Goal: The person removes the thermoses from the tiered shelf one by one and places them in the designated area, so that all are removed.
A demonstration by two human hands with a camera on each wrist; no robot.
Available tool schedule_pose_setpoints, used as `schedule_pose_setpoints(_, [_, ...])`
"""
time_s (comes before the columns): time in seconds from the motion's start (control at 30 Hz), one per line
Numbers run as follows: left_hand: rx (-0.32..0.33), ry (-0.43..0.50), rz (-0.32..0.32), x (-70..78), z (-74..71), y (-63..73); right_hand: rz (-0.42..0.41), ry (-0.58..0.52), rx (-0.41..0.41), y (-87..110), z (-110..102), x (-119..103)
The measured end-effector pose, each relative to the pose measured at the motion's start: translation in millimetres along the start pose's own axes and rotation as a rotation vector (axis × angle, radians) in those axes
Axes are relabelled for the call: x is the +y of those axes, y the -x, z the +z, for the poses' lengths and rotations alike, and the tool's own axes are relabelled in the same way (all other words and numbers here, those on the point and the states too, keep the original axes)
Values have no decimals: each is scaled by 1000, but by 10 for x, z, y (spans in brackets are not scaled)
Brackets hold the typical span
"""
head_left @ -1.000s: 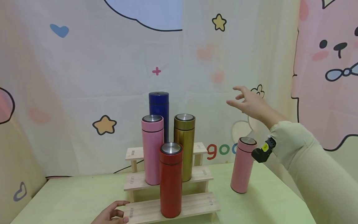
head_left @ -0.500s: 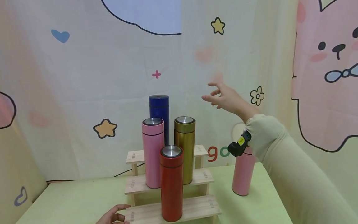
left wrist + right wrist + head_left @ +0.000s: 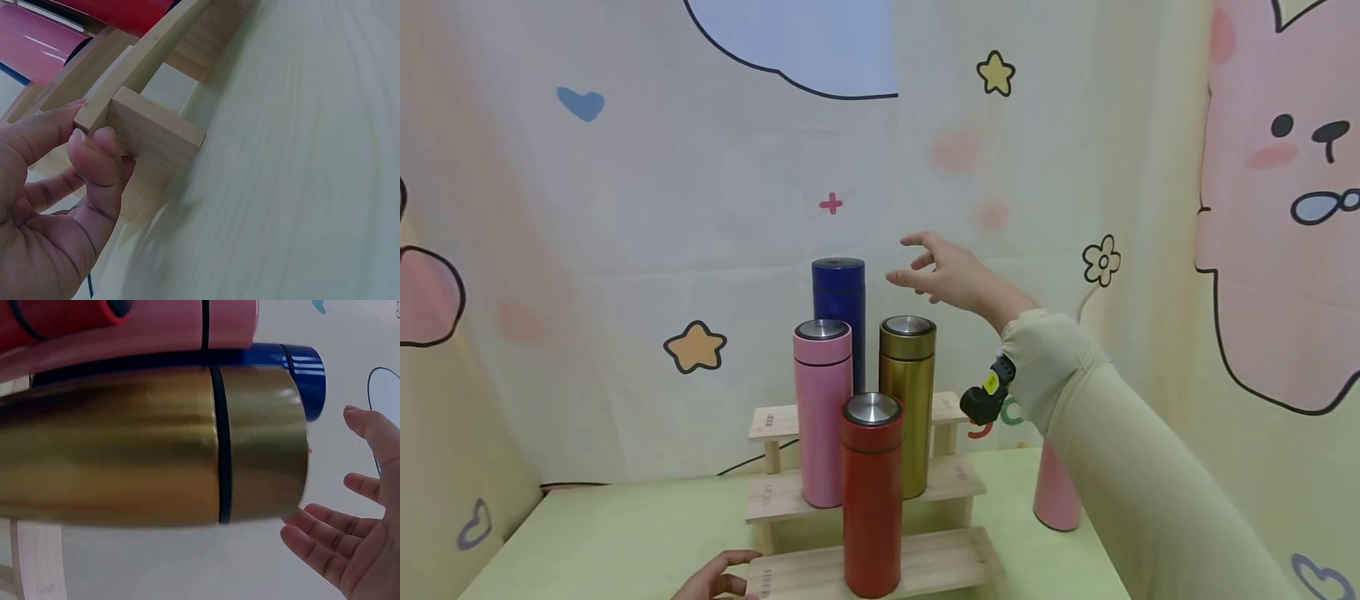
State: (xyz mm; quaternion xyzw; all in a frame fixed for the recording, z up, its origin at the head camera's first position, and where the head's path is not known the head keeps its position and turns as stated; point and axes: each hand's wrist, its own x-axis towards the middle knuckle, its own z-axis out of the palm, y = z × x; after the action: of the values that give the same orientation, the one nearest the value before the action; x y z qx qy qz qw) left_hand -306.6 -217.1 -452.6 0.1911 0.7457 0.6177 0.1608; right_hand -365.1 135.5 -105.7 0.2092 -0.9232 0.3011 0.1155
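Observation:
In the head view my right hand (image 3: 951,271) hovers in the air just right of the blue thermos bottle (image 3: 838,283), above the gold thermos bottle (image 3: 907,400). Its fingers are spread and hold nothing. My left hand (image 3: 69,194) pinches the left end of the lowest step of a wooden stepped rack (image 3: 156,125). On that step stands a red thermos bottle (image 3: 872,500). A pink thermos bottle (image 3: 823,417) and the gold one stand upright on the middle step. The blue bottle is at the top step, its base hidden behind the pink one.
A second pink thermos bottle (image 3: 1057,492) stands on the light green table (image 3: 632,533) to the right, its upper part hidden by my right sleeve. A printed curtain (image 3: 700,208) hangs close behind the rack.
My right hand has moved left, from above the right-hand pink bottle to beside the blue one, and the sleeve now covers that pink bottle's top. The left hand stays at the rack.

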Motion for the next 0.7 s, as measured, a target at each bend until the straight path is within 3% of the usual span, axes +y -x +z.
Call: schedule_pose_setpoints(0.7, [-22, 15, 38, 45, 128, -50, -11, -23, -57, -189, 360, -187])
